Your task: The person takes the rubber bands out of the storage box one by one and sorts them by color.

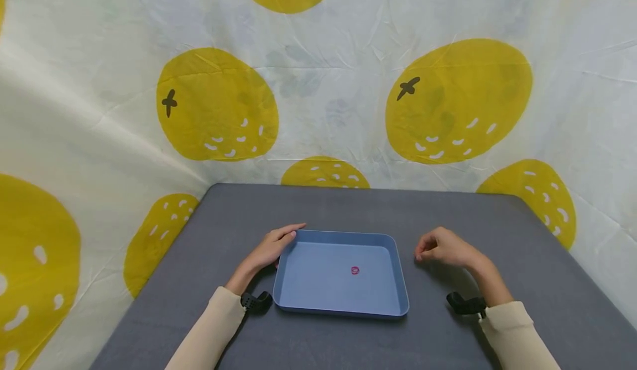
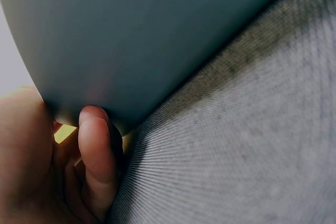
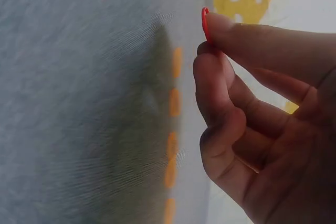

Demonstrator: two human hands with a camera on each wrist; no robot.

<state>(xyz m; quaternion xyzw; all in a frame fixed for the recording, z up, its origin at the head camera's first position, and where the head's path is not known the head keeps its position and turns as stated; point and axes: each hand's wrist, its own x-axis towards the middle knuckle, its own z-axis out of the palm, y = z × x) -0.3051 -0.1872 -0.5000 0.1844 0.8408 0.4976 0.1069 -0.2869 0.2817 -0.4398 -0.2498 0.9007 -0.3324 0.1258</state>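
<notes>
A shallow blue tray (image 1: pixel 323 298) lies on the grey table. My left hand (image 1: pixel 272 246) grips its far left corner, thumb at the rim; in the left wrist view a curled finger (image 2: pixel 97 150) presses against the tray's outer wall (image 2: pixel 136 40). A small pinkish-red loop (image 1: pixel 355 270) lies on the tray floor, right of its middle. To the right of the tray, my right hand (image 1: pixel 445 246) is raised over the table. Thumb and forefinger pinch a thin, small red loop (image 3: pixel 205 23), part of it hidden by the fingertips; the other fingers are curled in.
The grey table (image 1: pixel 348 207) runs back to a white curtain (image 1: pixel 323 115) printed with large yellow fruit shapes. Black straps (image 1: pixel 256 302) with cameras sit on both wrists. The right wrist view has a row of several orange marks (image 3: pixel 174 102) along the grey surface.
</notes>
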